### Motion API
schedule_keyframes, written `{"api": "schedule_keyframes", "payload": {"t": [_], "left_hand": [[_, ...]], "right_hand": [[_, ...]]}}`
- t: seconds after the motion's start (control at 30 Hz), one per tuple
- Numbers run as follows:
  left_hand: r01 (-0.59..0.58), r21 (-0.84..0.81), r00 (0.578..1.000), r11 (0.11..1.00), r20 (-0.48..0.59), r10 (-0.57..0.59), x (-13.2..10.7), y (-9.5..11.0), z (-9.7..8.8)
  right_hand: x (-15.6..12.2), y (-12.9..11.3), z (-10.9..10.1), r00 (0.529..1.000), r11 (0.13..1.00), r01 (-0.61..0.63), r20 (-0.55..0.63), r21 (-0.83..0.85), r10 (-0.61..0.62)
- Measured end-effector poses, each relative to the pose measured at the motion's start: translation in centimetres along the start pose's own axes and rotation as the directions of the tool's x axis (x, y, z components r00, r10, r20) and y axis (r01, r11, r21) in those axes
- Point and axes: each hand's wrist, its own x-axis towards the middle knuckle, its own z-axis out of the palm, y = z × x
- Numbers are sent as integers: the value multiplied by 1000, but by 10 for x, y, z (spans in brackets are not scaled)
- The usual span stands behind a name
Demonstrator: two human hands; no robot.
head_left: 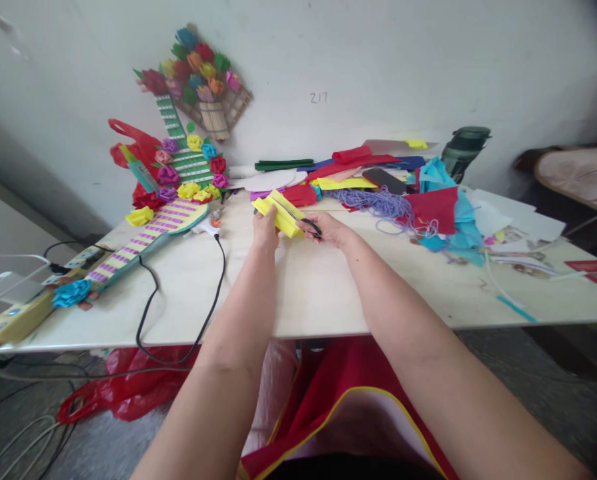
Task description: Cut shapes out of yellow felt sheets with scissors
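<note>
Both hands are closed on something: the left hand (266,230) grips one folded piece of yellow paper (284,222), its thumb on top, and the right hand (331,229) has its fingers around the black handles of one pair of scissors (313,227). The blade lies along the paper; whether the scissors are open I cannot tell. The paper is held over the middle of the table, toward the back.

Two striped cutouts stand out on the left: one green cutout (191,165) leaning on the wall, with four flowers down its right edge, and one yellow cutout (151,233) with one blue flower (72,293) at its near end. One bunch of paper flowers (203,70) is up on the wall. Toward the right are one tangle of purple yarn (365,199) and one dark green bottle (463,157).

The pale table (318,300) has one power strip (13,321) at its left end. Its wall (378,67) is greyish white, marked "217". One red bag (143,387) lies on the grey floor (498,400).
</note>
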Motion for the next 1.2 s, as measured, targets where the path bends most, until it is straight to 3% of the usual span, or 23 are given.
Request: {"api": "schedule_keyframes", "payload": {"t": [0.47,0.73,1.2], "left_hand": [[2,-88,997,996,-74,-8,3,0,-1],[3,-60,998,998,-58,-7,2,-2,0],[-1,-37,999,999,-32,0,2,-6,1]], "right_hand": [[-2,0,0,999,999,-48,24,1,48],[1,7,-6,999,997,-39,22,-68,40],[-3,1,-4,1000,999,-19,12,-47,19]]}}
